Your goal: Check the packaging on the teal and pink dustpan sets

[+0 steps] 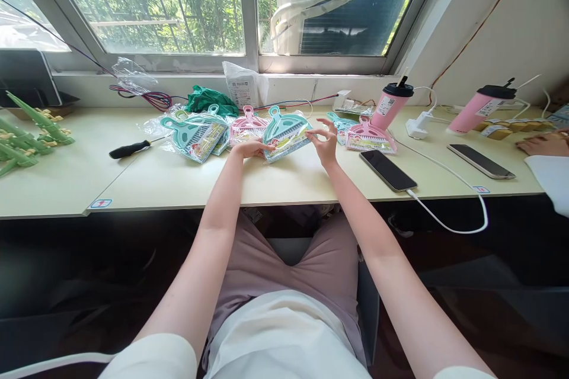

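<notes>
— What have you got there?

— A teal dustpan set (285, 132) in its clear wrapper. It's at the middle of the table (178, 180), far edge tipped up toward the window, near edge down by my left hand (252, 148).

— How are you holding it?

— My left hand pinches the lower left corner, fingers curled under it, so the packet stays propped at an angle facing me. My right hand (326, 143) is at the right edge, thumb and fingertips touching the wrapper, the other fingers spread loose above it. One hand steadies, the other works the edge, I'd say.

— And the rest of the pile?

— More teal sets (195, 135) lie overlapping just to the left, a pink set (246, 124) tucked behind the one I'm holding, and another pink set (370, 136) apart on the right. All are within reach, I'd guess to be picked up one by one.

— Anything in your way?

— A phone (387, 170) lies flat near my right wrist, its white cable (448, 225) looping over the table edge. A screwdriver (130, 149) sits well to the left. Two pink cups (393, 105) lean back by the wall, and another person's hand (543, 144) rests at the far right beside a second phone (480, 161).
</notes>
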A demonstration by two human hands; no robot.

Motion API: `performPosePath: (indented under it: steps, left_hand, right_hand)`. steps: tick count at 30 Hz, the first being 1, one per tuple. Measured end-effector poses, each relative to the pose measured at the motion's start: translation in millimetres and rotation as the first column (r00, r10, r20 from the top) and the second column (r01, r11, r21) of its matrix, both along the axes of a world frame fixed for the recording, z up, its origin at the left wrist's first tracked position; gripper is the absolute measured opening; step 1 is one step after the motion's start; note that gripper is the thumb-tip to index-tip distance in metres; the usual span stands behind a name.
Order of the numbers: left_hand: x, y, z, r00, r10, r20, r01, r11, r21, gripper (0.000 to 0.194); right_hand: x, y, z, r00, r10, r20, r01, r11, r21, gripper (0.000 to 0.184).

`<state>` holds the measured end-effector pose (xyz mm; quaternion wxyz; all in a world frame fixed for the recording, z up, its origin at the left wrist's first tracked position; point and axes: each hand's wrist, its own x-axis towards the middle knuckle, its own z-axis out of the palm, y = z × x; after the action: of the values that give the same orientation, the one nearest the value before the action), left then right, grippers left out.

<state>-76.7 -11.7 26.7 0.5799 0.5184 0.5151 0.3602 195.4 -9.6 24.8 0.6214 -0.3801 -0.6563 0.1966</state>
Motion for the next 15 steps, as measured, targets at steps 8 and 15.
performPosePath:
  steps: [8, 15]
  left_hand:
    - [3, 2, -2.0, 1.000, 0.003, -0.005, -0.003, 1.000, 0.011, 0.044]
    - [9, -9, 6.2, 0.999, -0.004, -0.048, 0.002, 0.999, -0.037, 0.045]
  right_hand:
    - [0, -2, -0.7, 0.996, -0.069, 0.051, 0.064, 0.994, 0.085, 0.013]
    - [4, 0, -8.8, 0.833, -0.375, 0.408, 0.282, 0.921, 0.271, 0.029]
